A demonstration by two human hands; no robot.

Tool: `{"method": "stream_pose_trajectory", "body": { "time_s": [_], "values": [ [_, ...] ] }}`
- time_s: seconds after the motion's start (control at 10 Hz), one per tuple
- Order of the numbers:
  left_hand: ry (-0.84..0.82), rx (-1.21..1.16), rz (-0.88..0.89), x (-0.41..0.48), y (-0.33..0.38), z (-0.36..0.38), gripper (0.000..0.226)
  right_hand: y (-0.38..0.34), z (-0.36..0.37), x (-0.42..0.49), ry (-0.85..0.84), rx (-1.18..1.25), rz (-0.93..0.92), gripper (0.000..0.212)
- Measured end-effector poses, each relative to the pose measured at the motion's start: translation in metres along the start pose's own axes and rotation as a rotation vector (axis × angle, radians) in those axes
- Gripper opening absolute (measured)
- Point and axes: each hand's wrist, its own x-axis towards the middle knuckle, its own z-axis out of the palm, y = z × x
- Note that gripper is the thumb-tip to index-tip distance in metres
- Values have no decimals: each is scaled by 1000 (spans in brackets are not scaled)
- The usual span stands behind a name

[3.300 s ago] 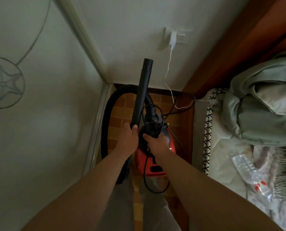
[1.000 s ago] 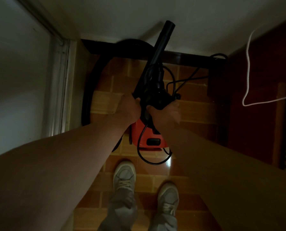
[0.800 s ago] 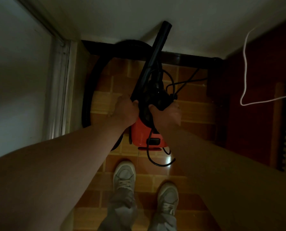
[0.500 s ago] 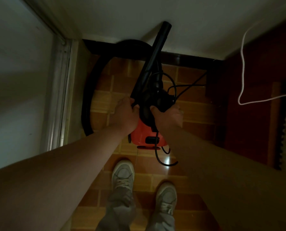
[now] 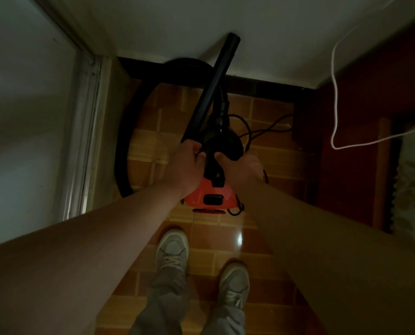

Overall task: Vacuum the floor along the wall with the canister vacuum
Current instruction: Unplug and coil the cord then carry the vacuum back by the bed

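Canister vacuum (image 5: 208, 197): only the red rear shell shows below my wrists, and the rest of the body is hidden under both hands and its own black top. I cannot tell whether it rests on the tile floor (image 5: 201, 240) or hangs just above it. There is a dark rectangular panel on the red shell (any lettering is too dim to read). My left hand (image 5: 187, 165) is curled round the lower end of the black wand (image 5: 216, 88), which slants up and away, its open mouth showing against the white wall (image 5: 262, 27). My right hand (image 5: 240, 168) grips the vacuum's black top, thumb against the dome, the other fingers out of sight on the far side. The vacuum sits directly beneath and between the two hands. The black hose (image 5: 126, 146) loops wide to the left, and its lower end is lost behind my left forearm. The power cord (image 5: 257, 131) trails right into shadow. A white cable (image 5: 334, 93) hangs at the right, cut off by the top edge. My shoes (image 5: 172, 250) stand just behind the vacuum.
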Motion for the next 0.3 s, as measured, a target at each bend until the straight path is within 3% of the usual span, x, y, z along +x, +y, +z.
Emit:
{"method": "stream_pose_trajectory", "body": {
  "time_s": [0.1, 0.3],
  "values": [
    [-13, 16, 7, -8, 9, 0, 29, 0, -7, -7, -42, 74, -37, 67],
    [7, 41, 22, -27, 18, -1, 27, 7, -20, -23, -52, 47, -160, 51]
  ]
}}
